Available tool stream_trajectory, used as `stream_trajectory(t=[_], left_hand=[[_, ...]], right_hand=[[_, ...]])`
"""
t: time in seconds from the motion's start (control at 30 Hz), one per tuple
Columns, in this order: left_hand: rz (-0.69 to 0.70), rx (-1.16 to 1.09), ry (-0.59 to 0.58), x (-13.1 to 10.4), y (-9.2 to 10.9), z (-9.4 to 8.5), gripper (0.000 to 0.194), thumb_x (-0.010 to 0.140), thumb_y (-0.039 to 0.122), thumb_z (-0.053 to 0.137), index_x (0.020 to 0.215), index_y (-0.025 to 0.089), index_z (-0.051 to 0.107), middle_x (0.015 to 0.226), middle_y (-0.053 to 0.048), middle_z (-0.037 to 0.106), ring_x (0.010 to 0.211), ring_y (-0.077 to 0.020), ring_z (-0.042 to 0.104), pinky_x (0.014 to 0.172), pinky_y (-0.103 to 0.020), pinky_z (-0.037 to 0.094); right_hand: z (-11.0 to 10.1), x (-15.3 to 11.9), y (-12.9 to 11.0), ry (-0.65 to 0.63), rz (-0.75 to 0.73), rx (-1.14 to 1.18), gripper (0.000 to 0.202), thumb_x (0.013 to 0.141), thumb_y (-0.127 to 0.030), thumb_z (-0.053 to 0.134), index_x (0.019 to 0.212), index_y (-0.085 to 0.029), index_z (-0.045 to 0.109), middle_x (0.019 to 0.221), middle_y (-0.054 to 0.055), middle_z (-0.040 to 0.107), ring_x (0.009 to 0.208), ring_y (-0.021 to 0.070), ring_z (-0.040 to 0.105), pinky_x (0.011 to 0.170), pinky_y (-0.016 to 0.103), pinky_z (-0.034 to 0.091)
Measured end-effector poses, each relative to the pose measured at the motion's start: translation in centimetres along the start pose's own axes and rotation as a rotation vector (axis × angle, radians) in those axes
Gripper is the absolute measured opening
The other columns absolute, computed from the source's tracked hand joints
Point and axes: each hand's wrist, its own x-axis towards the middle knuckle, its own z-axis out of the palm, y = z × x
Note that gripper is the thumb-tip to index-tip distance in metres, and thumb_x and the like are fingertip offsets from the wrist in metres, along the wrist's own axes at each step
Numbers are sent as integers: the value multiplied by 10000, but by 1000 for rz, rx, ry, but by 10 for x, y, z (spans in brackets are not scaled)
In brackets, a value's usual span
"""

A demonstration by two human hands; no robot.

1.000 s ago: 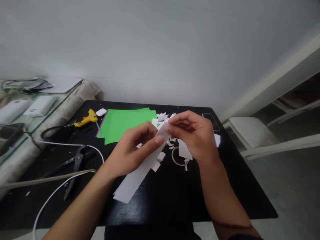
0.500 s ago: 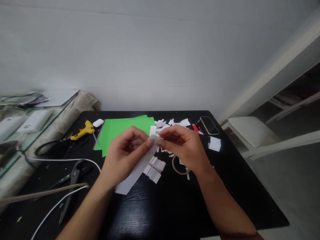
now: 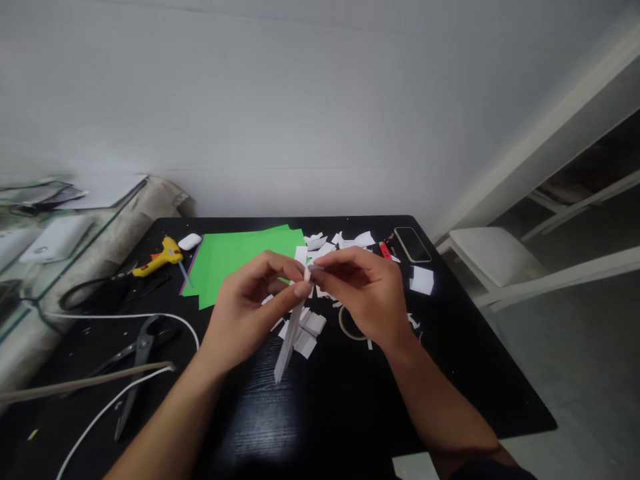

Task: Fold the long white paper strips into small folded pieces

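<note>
Two bare hands, both on one folded white paper strip (image 3: 287, 350), up over the black table (image 3: 360, 407). Left hand (image 3: 253, 307) – thumb and forefinger clamped on strip near its upper end. Right hand (image 3: 373, 290) – thumb and forefinger pinched together on the top end, fingertips almost meeting the left's. Strip slants down toward the person, narrow edge-on, lower end hanging free in front of folded white pieces (image 3: 306, 343). Paper scraps (image 3: 357, 240) behind the hands, tape ring (image 3: 343, 325) partly hidden under right hand. Green sheets (image 3: 240, 263) beyond left hand, yellow glue gun (image 3: 163, 259) left of them. Dark-handled cutting tool (image 3: 143, 350) and white cable (image 3: 187, 323) at left; phone (image 3: 413, 245) far right, white paper piece (image 3: 423, 281) just nearer.
</note>
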Motion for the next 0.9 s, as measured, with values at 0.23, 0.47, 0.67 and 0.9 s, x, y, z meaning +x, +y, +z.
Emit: stream_trajectory(t=[0.23,0.47,0.67,0.9], left_hand=[[24,-56,36,-3,-3,3,155,861,149,815,947,212,704,848,16,732,761,-84,705,711,-158,582],[80,-18,107,-2,1,4,178,820,98,834,898,201,711,800,24,724,727,-83,699,697,-157,586],[123,29,87,-2,-2,2,228,788,98,860,917,209,708,818,31,703,740,-79,675,707,-159,577],[168,80,51,-4,-2,0,257,785,85,861,943,217,707,827,23,707,755,-107,696,728,-212,600]], right_hand=[[3,-9,0,3,-76,-33,177,818,-140,849,921,-281,823,864,-27,795,799,133,762,757,244,645],[5,-14,-4,-50,-29,47,169,885,-175,793,1002,-290,832,912,-15,814,815,140,779,782,257,655],[5,-15,-6,-64,6,77,178,839,-186,841,988,-285,833,916,-7,819,841,159,787,794,273,663],[5,-14,-8,-65,38,58,140,839,-184,847,941,-278,834,911,-10,825,844,158,794,782,260,668]])
